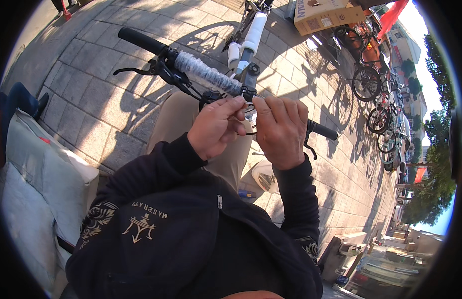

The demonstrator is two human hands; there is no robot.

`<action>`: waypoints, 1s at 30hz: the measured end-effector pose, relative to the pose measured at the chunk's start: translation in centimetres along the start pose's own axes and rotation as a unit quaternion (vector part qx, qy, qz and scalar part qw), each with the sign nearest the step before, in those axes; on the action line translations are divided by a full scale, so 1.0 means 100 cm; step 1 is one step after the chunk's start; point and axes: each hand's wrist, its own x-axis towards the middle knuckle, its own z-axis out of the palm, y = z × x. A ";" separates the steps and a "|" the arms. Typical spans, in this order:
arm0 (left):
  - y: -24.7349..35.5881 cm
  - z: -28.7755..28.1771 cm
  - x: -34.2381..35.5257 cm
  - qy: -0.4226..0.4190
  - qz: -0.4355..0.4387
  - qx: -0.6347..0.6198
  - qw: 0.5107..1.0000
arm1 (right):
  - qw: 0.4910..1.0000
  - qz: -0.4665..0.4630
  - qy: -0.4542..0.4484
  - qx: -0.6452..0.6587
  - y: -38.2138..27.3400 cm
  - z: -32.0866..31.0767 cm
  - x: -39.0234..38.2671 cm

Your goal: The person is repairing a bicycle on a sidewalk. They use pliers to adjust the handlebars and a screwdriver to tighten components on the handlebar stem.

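In front of my knees stands a bicycle whose handlebar [206, 73] is wrapped in clear plastic. My left hand [215, 125] is closed in a pinch, thumb against forefinger, just on the near side of the stem [251, 74]. Beside it, my right hand [281, 130] is closed too, its thumb and forefinger pressed together. A thin, pale piece [249, 103] shows between the two sets of fingertips, too small to name. Below it, a short stretch of black cable [251, 133] runs between the hands. My right hand hides part of the handlebar on that side.
The left grip [141, 41] and brake lever [133, 71] stick out leftward; the right grip [323, 130] emerges beyond my right hand. White foam covers the frame tube [256, 31]. A cardboard box [328, 20] and parked bicycles [368, 82] stand right. A padded seat [41, 174] is left.
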 end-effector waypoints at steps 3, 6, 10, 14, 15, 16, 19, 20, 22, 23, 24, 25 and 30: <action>0.003 -0.002 0.002 -0.020 -0.021 -0.032 0.999 | 0.999 -0.031 -0.017 -0.017 0.002 -0.009 0.014; 0.006 -0.004 0.004 -0.027 -0.047 -0.057 0.997 | 0.997 -0.062 -0.037 -0.020 0.008 -0.010 0.024; 0.010 -0.003 0.003 -0.044 -0.093 -0.112 0.988 | 0.990 -0.080 -0.113 -0.009 0.012 -0.022 0.039; 0.006 -0.005 0.006 -0.047 -0.084 -0.113 0.989 | 0.990 -0.062 -0.126 0.029 0.015 -0.024 0.041; 0.005 -0.003 0.006 -0.033 -0.067 -0.093 0.993 | 0.991 -0.041 -0.122 0.041 0.014 -0.022 0.035; 0.004 0.000 0.006 -0.020 -0.049 -0.074 0.996 | 0.991 -0.022 -0.119 0.054 0.013 -0.020 0.030; 0.004 0.011 0.000 0.018 -0.005 -0.031 0.999 | 0.997 -0.015 -0.057 0.039 0.008 -0.007 0.019; 0.003 0.011 0.002 0.021 0.002 -0.040 0.999 | 0.997 0.003 -0.067 0.035 0.002 -0.009 0.020; 0.002 0.012 0.005 0.027 0.016 -0.059 0.998 | 0.999 0.004 -0.046 0.014 -0.001 -0.004 0.018; 0.002 0.014 0.006 0.029 0.013 -0.064 0.997 | 0.999 0.004 -0.035 0.004 -0.002 -0.002 0.017; 0.004 0.016 0.005 0.031 0.010 -0.070 0.997 | 1.000 0.014 -0.026 0.006 -0.004 0.001 0.014; 0.004 0.017 0.004 0.034 0.006 -0.076 0.997 | 0.999 0.026 -0.016 0.010 -0.006 0.004 0.010; 0.001 0.015 0.006 0.051 0.024 -0.054 0.997 | 0.997 0.068 0.027 0.020 -0.015 0.016 0.002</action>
